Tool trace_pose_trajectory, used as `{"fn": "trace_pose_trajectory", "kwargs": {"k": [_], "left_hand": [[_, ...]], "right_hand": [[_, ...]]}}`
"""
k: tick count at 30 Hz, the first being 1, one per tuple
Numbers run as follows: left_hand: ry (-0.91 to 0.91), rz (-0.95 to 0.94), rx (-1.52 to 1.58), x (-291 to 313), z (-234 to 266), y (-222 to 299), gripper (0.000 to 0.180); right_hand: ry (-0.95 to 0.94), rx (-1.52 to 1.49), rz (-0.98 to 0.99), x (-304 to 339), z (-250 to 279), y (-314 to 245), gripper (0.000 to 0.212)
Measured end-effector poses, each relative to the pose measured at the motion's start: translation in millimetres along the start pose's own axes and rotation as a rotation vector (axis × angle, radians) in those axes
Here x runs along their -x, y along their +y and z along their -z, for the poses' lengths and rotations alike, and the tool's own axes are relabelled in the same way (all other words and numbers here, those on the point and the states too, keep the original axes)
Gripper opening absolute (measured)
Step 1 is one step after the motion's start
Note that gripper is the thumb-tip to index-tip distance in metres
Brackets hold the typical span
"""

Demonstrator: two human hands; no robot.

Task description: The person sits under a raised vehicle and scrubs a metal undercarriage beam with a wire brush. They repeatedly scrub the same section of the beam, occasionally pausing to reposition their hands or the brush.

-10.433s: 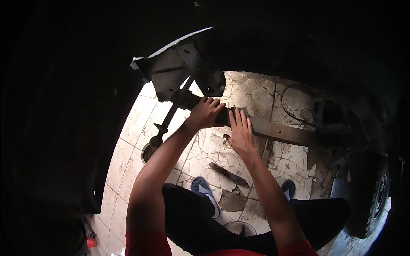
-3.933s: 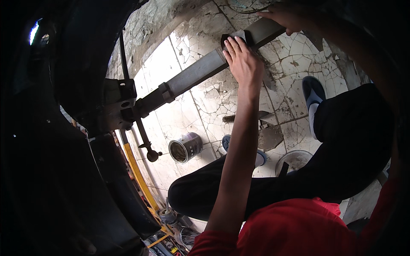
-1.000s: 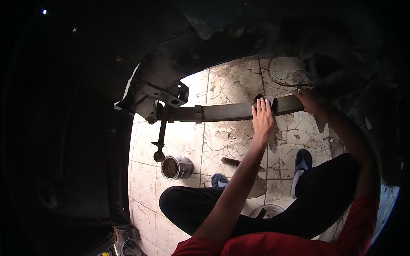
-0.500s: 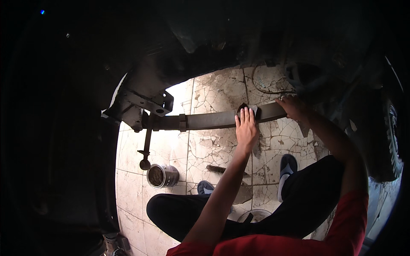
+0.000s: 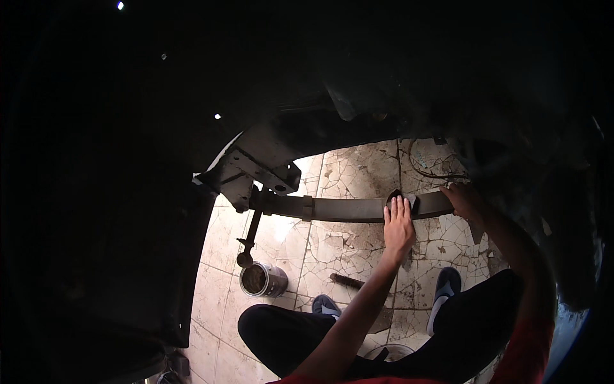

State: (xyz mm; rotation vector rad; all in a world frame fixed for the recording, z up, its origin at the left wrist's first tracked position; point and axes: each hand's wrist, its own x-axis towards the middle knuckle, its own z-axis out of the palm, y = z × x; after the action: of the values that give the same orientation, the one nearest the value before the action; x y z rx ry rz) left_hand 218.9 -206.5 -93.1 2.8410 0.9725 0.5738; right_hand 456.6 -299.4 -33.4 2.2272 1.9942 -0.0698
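A long, grey, gently curved leaf spring (image 5: 348, 209) runs across in front of me beneath a dark vehicle body. My left hand (image 5: 399, 227) lies over it with fingers straight and close together, pressing a dark, pale-backed piece of what looks like sandpaper (image 5: 412, 203) against its upper face. The left thumb is hidden. Further right, my right hand (image 5: 462, 197) grips the spring near its right end, fingers curled over the far edge; deep shadow covers part of this hand.
A metal bracket (image 5: 280, 180) joins the spring's left end, with a rod (image 5: 254, 227) hanging below. On the cracked tile floor (image 5: 348, 246) stand an open can (image 5: 275, 281) and a round container (image 5: 396, 351) between my legs. A dark stick-like piece (image 5: 346, 280) lies near my feet.
My view has shifted, so the whole scene sits lower and further right. Both hands keep nearly the same places on the leaf spring, and the left hand still presses the sandpaper.
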Motion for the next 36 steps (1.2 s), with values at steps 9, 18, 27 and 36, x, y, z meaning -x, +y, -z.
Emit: {"fn": "trace_pose_trajectory", "kwargs": {"k": [9, 18, 27, 36], "left_hand": [[-0.042, -0.012, 0.086, 7, 11, -4, 0.062], [-0.003, -0.092, 0.116, 11, 2, 17, 0.060], [0.077, 0.101, 0.219, 4, 11, 19, 0.062], [0.001, -0.017, 0.110, 10, 10, -3, 0.067]], "right_hand": [[0.043, 0.021, 0.017, -2, -20, 7, 0.091], [0.010, -0.040, -0.003, 1, -10, 2, 0.087], [-0.029, -0.045, -0.023, 1, -3, -2, 0.064], [-0.055, -0.028, -0.045, -2, 1, -6, 0.062]]}}
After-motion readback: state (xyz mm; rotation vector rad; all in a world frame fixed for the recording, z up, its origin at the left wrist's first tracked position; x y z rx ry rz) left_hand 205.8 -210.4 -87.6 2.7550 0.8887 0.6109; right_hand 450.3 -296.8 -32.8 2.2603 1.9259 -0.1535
